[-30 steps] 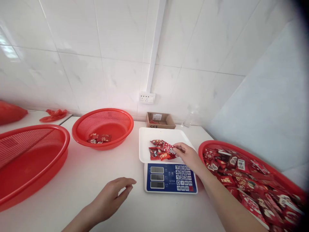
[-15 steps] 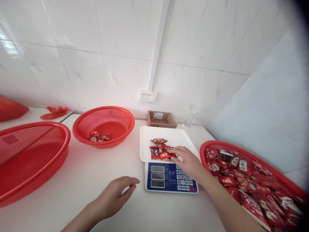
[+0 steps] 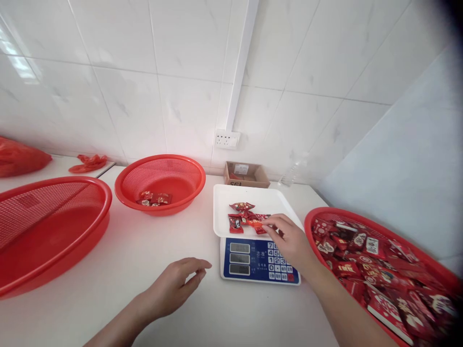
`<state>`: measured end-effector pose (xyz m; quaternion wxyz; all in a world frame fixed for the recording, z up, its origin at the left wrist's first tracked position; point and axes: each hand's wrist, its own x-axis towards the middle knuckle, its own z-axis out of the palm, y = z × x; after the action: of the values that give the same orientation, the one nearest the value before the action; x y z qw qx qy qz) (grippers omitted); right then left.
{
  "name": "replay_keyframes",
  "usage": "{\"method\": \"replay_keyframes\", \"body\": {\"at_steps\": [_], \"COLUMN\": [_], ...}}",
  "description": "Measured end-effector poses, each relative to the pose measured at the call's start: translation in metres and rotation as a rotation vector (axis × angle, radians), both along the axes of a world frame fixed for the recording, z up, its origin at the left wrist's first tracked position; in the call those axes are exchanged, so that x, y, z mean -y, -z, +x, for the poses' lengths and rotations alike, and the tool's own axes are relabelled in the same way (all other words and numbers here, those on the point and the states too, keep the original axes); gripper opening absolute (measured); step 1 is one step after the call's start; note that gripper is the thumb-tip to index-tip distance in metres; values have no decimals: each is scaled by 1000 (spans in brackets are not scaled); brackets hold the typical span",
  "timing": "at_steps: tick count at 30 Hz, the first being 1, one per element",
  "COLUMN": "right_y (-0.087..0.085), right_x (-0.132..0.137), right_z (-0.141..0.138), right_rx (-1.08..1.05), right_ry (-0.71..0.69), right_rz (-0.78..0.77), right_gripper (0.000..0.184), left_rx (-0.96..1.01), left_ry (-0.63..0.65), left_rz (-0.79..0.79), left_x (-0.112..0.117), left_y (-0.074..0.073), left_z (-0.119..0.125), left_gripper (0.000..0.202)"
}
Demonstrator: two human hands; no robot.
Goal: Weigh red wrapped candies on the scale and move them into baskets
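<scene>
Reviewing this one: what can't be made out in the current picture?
All in the head view:
Scale displays: digits too small and blurred.
Keypad keys: some covered by the right hand.
Orange packet: one end hidden by that hand's fingertips.
Leftmost basket: cut off by the left edge.

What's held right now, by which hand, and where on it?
Right hand: an orange-red packet, apparently pinched by its right end between thumb and fingers. Left hand: nothing.

two hands (image 3: 292,243), three red baskets (image 3: 177,185), one scale (image 3: 259,271), one cardboard box (image 3: 249,182)
</scene>
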<state>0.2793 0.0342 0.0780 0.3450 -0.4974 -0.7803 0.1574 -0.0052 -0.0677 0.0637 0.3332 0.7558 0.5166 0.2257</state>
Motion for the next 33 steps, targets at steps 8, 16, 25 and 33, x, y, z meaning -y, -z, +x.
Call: {"method": "replay_keyframes", "body": {"at_steps": [8,16,25,33], "right_y": [-7,0,17,11], "right_x": [9,-2,-20,-20], "right_z": [15,30,20,25], "right_rx": [-67,124,192,101], "right_ry": [188,482,390,447], "right_rz": [-17,12,-53,-91], "right_gripper": [28,21,21,23], "left_rx": [-6,-23,-25,-27], "left_ry": [22,25,19,19], "left_rz": [-9,-6,-30,-47], "left_x": [-2,0,0,1], "left_y": [1,1,3,4], "left_z": [4,4,4,3], "left_gripper": [29,28,27,27]}}
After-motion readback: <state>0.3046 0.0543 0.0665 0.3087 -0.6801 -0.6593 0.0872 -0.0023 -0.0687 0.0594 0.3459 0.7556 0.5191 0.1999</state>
